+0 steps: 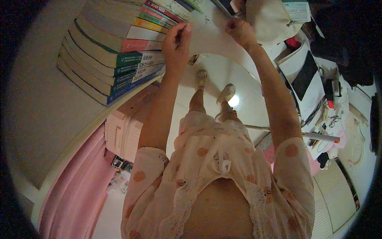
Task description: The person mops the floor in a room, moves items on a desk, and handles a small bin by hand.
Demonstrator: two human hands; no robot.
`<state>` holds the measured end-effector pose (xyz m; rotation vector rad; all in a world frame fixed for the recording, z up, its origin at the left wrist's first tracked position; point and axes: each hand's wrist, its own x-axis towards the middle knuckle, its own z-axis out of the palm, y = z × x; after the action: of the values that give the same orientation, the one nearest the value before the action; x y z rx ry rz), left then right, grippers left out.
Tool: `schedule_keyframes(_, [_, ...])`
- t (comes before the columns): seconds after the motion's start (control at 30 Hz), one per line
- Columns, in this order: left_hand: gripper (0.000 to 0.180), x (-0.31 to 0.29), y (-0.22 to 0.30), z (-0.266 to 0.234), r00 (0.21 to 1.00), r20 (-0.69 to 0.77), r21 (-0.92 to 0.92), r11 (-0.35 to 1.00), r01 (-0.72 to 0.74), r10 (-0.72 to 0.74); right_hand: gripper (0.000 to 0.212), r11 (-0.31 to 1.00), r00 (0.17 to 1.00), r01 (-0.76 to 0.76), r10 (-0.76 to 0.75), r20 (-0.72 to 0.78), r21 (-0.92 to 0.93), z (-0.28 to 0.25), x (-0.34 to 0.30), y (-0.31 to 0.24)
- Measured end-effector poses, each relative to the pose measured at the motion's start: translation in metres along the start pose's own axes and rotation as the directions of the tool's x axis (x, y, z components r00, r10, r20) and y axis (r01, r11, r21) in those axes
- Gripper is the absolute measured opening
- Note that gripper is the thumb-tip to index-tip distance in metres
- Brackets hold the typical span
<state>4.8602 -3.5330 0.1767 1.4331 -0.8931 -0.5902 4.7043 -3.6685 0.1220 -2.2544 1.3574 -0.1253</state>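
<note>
My left hand (pixel 178 46) is raised over the edge of a white desk (pixel 211 48), beside the spines of a row of thick books (pixel 131 59). Its fingers are curled, thumb and forefinger pressed together at the tip; anything between them is too small to make out. Across a gap, my right hand (pixel 241 32) is also closed, knuckles up, near a cream fabric bag (pixel 266 22). Whatever its fingers may hold is hidden. The book spines are green, blue, white, red and yellow.
Papers, a black flat panel (pixel 305 75), cables and small items crowd the right side. A white pole (pixel 324 137) crosses there. Below left stand a pale suitcase (pixel 124 133) and a pink curtain (pixel 79 187). My feet in light shoes (pixel 227 92) are on the tiled floor.
</note>
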Motion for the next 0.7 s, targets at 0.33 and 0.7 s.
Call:
schedule_keyframes(0.33, [0.017, -0.006, 0.000, -0.008, 1.000, 0.002, 0.067, 0.998, 0.023, -0.023, 0.016, 0.873, 0.906, 0.397, -0.423, -0.035, -0.283, 0.046, 0.029, 0.003])
schedule_keyframes(0.7, [0.015, -0.012, -0.015, -0.016, 1.000, -0.020, 0.090, 0.996, -0.017, 0.019, 0.014, 0.940, 0.955, 0.296, -0.294, 0.035, -0.170, 0.025, 0.028, -0.007])
